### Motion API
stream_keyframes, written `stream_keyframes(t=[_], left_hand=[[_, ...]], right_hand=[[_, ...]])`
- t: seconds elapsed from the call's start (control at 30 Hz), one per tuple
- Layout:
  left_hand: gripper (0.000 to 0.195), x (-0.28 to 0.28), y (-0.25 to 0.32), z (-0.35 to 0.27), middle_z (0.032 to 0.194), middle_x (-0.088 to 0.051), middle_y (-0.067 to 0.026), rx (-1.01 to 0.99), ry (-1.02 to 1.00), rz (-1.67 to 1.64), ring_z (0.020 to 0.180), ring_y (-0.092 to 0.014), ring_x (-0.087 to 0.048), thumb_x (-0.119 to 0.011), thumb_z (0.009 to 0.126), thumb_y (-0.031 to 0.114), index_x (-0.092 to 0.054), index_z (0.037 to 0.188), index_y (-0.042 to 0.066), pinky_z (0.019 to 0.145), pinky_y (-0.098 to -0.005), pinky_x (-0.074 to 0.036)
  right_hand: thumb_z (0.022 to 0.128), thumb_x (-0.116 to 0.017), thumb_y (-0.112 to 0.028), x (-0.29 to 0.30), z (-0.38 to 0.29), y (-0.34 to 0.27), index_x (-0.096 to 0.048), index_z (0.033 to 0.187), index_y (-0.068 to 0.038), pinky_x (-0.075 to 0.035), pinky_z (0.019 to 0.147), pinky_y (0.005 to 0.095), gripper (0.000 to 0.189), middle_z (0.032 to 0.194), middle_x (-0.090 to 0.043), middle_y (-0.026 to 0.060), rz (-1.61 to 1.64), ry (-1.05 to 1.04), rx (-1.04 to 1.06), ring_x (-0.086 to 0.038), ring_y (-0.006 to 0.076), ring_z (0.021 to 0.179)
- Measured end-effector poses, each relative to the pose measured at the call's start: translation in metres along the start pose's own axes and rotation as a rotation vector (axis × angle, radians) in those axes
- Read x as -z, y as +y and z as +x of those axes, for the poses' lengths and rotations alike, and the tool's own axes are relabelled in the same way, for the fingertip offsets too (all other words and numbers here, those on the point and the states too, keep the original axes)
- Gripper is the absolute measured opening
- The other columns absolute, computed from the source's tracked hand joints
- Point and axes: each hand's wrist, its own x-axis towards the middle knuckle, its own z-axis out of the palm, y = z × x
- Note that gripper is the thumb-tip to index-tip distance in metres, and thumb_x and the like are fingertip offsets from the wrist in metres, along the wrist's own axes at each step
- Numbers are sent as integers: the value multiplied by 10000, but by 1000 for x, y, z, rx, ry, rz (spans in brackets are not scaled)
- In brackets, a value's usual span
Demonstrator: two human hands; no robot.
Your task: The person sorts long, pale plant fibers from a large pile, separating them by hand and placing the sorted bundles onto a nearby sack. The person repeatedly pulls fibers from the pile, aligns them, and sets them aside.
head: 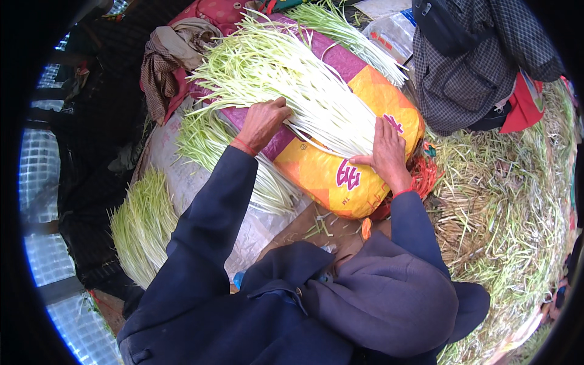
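A large bundle of pale chives or similar long-stemmed leafy greens (315,96) lies across a stuffed purple and orange-yellow woven sack (315,175). My left hand (268,119) is at the bundle's near edge, its fingers curled and bent over some stems; whether they grip any is hidden. At the white stem ends rests my right hand (385,148), its fingers extended together and its thumb apart, with the palm side hidden. Red string circles each wrist. Leaf tips fan out towards the upper left.
Smaller bundles lie on plastic sheeting: one beside the sack (273,189), one at left (143,228), one behind (351,45). Red ties (424,175) hang by the sack's right end. Loose leaf trimmings (511,205) cover the right side. Another person's checked clothing (465,68) is at upper right.
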Motion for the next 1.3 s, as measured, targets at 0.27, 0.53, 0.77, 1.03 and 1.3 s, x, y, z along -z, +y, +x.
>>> stream_keyframes(t=[0.27,0.53,0.77,1.03,1.3], left_hand=[[56,0,-6,9,904,-557,-113,-142,-101,62,764,-317,-645,-545,844,85,-553,882,45,650,-431,-529],[122,10,-19,-10,933,-508,-111,-95,-50,21,676,-335,-610,-578,920,119,-498,995,63,575,-442,-493],[150,51,-2,-34,959,-560,-114,36,142,-112,739,-342,-641,-624,901,79,-537,1023,67,592,-429,-509],[197,77,86,-108,940,-609,-109,125,143,-352,744,-306,-654,-667,859,35,-552,1014,71,607,-377,-536],[155,-2,156,-157,985,-607,-107,-88,-443,-454,1024,-281,-585,-651,854,165,-626,956,49,955,-451,-430]], right_hand=[[533,-837,-641,-2,0,2,-279,1454,62,-339,1069,514,1286,1434,-417,233,25,19,11,-390,367,1345],[526,-836,-648,-3,0,2,-285,1454,57,-330,1079,515,1289,1444,-411,229,13,14,-3,-382,366,1353],[518,-836,-648,-4,1,3,-286,1457,57,-324,1090,510,1298,1452,-408,227,15,11,-14,-370,366,1367],[525,-830,-658,-3,1,2,-280,1462,59,-319,1096,514,1302,1464,-386,259,12,-9,-27,-364,373,1376],[515,-877,-583,-1,0,1,-292,1430,43,-332,1067,531,1253,1441,-399,267,33,14,-24,-378,395,1358]])
